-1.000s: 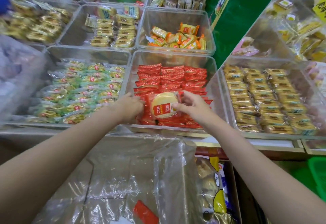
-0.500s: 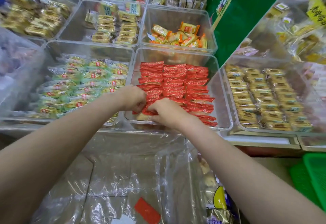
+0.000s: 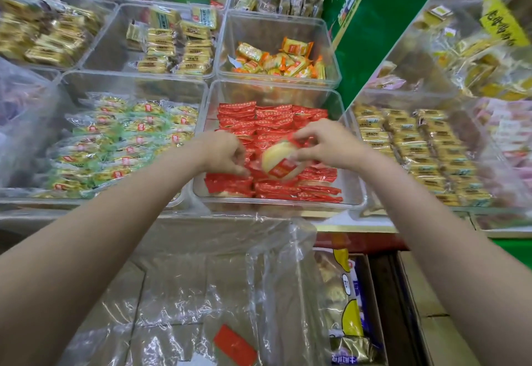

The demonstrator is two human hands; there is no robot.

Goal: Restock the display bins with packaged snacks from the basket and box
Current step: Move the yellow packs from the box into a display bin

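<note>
The clear plastic bin (image 3: 349, 193) is largely filled with red packets, one round pale cake in a red wrapper (image 3: 280, 161) being pinched above its front rows by the right hand (image 3: 322, 147), the left hand (image 3: 224, 154) curled on packets near the front-left corner, and one red packet (image 3: 234, 344) left in the plastic-lined box (image 3: 178, 293).

round pale snack in red wrapper (image 3: 280, 161), tilted above red packets (image 3: 273, 123) in clear bin (image 3: 349, 193)

Red snack packets (image 3: 276, 123), green box (image 3: 371, 20)
</note>
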